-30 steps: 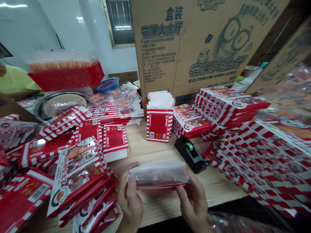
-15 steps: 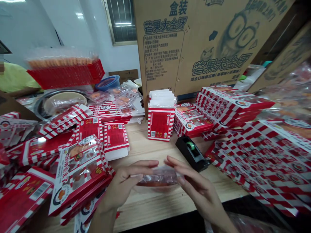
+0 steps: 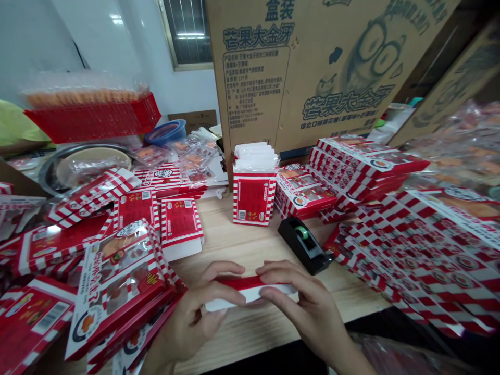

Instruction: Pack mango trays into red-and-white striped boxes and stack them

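Gripping red-and-white carton [image 3: 238, 288] between left hand [image 3: 191, 307] and right hand [image 3: 304, 304].

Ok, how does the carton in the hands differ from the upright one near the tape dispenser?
The held carton lies level between the left hand and right hand, mostly hidden by them. The upright carton stands on end, with white packets rising from its top. Both show red-and-white stripes.

A black tape dispenser [image 3: 304, 245] with a green roll sits on the pale wooden table [image 3: 222, 239], just beside stacked red-and-white striped boxes [image 3: 363, 166]. An upright striped box [image 3: 253, 198], white-topped, stands before a large cardboard carton [image 3: 312, 78] printed in blue; a blue bowl [image 3: 166, 132] sits farther left.
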The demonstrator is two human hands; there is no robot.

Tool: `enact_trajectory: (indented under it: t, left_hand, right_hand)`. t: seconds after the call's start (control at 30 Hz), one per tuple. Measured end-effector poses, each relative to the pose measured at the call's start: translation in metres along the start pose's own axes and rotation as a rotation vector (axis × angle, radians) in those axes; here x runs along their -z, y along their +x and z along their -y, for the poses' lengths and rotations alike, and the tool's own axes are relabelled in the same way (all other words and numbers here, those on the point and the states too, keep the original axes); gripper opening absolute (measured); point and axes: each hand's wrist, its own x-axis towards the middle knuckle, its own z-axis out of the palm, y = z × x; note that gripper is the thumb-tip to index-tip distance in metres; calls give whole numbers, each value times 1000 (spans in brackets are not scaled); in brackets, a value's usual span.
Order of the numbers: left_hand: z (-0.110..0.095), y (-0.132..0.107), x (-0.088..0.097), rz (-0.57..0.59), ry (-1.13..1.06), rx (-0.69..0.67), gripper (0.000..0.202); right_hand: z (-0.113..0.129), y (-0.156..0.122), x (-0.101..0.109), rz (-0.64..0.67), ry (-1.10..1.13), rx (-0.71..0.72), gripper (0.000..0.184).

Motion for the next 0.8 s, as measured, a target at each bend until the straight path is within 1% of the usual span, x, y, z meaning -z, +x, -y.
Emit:
enact_trajectory:
  t: [0.07, 0.2, 0.23, 0.3, 0.37, 0.43, 0.47, 0.53, 0.6, 0.67, 0.73, 0.8]
  left_hand:
    - [-1, 0, 2, -6, 34, -4, 19]
    - [-5, 2, 3, -119, 138, -19, 23]
    - [-5, 2, 3, -128, 171, -46, 25]
    - [-4, 1, 5, -110, 241, -132, 24]
    - [-1, -2, 8, -88, 324, -223, 22]
    - [3, -5, 10, -86, 423, -303, 22]
    - [5, -6, 10, -94, 461, -326, 22]
    - [7, -9, 9, -120, 508, -326, 22]
    - [8, -11, 6, -132, 512, -274, 21]
    - [8, -14, 3, -137, 494, -229, 20]
    - [8, -16, 0, -152, 471, -213, 19]
    - [10, -17, -2, -165, 456, -222, 20]
  right_hand:
    - [0, 3, 1, 28, 24, 40, 15]
    - [-3, 10, 5, 89, 103, 28, 13]
    - [-5, 13, 7, 119, 135, 35, 12]
    - [-10, 17, 14, 208, 198, 70, 13]
    - [-15, 20, 22, 319, 225, 99, 22]
    - [-17, 20, 30, 418, 211, 72, 30]
    - [-17, 19, 33, 447, 206, 34, 31]
    - [-14, 17, 36, 455, 226, -73, 24]
    - [-10, 16, 35, 405, 271, -177, 19]
    - [-8, 16, 32, 364, 285, -215, 19]
    - [-10, 17, 31, 379, 246, -150, 19]
    - [-14, 17, 32, 427, 192, -34, 28]
